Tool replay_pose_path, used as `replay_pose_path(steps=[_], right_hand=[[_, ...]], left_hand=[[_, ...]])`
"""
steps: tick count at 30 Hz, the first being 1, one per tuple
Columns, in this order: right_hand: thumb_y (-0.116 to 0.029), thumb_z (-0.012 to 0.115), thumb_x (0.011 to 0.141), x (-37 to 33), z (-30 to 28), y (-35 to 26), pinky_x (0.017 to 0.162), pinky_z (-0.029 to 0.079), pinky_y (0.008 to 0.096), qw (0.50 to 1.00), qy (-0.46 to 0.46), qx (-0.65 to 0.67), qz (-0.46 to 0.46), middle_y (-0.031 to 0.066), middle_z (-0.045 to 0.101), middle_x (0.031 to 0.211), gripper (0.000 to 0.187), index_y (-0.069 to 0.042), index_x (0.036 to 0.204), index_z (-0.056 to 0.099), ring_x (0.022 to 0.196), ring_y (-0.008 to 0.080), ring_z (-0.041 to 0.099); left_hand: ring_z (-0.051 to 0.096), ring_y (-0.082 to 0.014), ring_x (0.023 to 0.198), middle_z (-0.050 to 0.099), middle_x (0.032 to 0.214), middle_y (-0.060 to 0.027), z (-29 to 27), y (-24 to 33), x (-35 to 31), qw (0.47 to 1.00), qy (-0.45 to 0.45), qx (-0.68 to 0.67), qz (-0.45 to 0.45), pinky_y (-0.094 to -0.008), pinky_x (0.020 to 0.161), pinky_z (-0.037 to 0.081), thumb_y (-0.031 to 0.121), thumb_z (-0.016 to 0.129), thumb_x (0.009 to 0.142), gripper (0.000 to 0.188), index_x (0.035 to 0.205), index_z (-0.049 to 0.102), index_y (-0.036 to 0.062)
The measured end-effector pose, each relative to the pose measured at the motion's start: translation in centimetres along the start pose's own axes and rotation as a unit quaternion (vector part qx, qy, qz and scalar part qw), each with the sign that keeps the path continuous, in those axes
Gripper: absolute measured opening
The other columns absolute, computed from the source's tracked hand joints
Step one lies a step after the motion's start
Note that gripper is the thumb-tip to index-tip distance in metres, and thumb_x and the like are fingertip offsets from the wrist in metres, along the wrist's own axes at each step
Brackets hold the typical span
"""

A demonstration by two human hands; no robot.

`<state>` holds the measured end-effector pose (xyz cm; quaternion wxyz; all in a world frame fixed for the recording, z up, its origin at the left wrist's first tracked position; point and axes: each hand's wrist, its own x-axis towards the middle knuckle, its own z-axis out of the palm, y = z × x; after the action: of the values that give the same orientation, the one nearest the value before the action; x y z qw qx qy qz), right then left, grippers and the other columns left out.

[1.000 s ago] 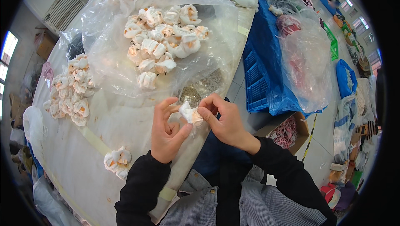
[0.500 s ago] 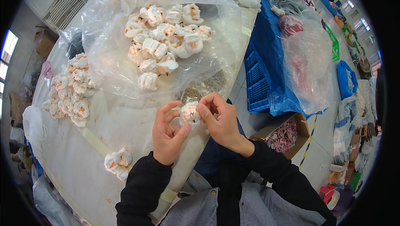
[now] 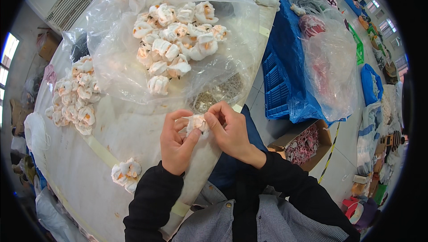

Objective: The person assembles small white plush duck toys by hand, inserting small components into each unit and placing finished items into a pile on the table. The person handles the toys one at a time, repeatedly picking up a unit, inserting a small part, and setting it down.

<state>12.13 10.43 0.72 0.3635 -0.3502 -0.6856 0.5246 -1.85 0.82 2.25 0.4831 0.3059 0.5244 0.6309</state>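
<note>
Between my hands, just over the table's near edge, is a small white fluffy plush piece [image 3: 199, 123] with pale orange tints. My left hand [image 3: 176, 146] pinches its left side, the thumb pressed to its front. From the right, the thumb and fingertips of my right hand [image 3: 232, 134] grip the same piece. The fingers hide part of it, and its small details cannot be made out. Beyond my hands, a heap of similar plush pieces [image 3: 176, 34] lies on a clear plastic sheet or bag [image 3: 111, 68].
More plush pieces [image 3: 73, 97] lie in a pile at the left of the pale table [image 3: 89, 170], with a few [image 3: 127, 174] near my left forearm. A clear bag of small shiny bits [image 3: 223, 91] sits beyond my hands. To the right stand a blue crate [image 3: 275, 88] and a cardboard box [image 3: 323, 141].
The plush piece has moved slightly left with my right hand. My left thumb and fingers have closed on it, where the thumb was apart from it before.
</note>
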Motion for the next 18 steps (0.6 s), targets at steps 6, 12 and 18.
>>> replay_pose_path(steps=[6, 12, 18], right_hand=[[-0.021, 0.067, 0.104, 0.1, 0.1, -0.2, 0.059, 0.041, 0.0232, 1.000, 0.011, 0.001, 0.005, -0.0011, 0.061, 0.074, 0.021, -0.002, 0.098, 0.060, 0.067, 0.0036, 0.051], [-0.021, 0.067, 0.104, 0.2, 0.1, -0.3, 0.057, 0.039, 0.0225, 1.000, 0.009, -0.002, 0.000, -0.0016, 0.059, 0.073, 0.021, -0.002, 0.098, 0.060, 0.065, 0.0030, 0.050], [-0.015, 0.071, 0.101, -0.3, 0.1, -0.4, 0.059, 0.042, 0.0212, 0.998, 0.021, 0.053, 0.017, -0.0009, 0.063, 0.076, 0.015, -0.002, 0.104, 0.064, 0.068, 0.0032, 0.056]], left_hand=[[0.048, 0.0019, 0.069, 0.065, 0.108, -0.0002, -0.2, -0.8, 0.1, 0.999, -0.036, 0.005, 0.004, -0.0166, 0.057, 0.036, -0.002, 0.066, 0.098, 0.031, 0.128, 0.058, 0.0023], [0.037, 0.0032, 0.057, 0.063, 0.096, 0.0054, 0.1, -1.0, 0.0, 0.997, -0.038, 0.063, 0.029, -0.0193, 0.050, 0.028, -0.001, 0.073, 0.094, 0.029, 0.121, 0.066, 0.0037], [0.044, 0.0022, 0.063, 0.066, 0.100, 0.0022, 0.2, -0.5, -0.2, 0.994, -0.001, 0.103, 0.046, -0.0181, 0.054, 0.032, 0.000, 0.072, 0.095, 0.020, 0.115, 0.069, 0.0013]])
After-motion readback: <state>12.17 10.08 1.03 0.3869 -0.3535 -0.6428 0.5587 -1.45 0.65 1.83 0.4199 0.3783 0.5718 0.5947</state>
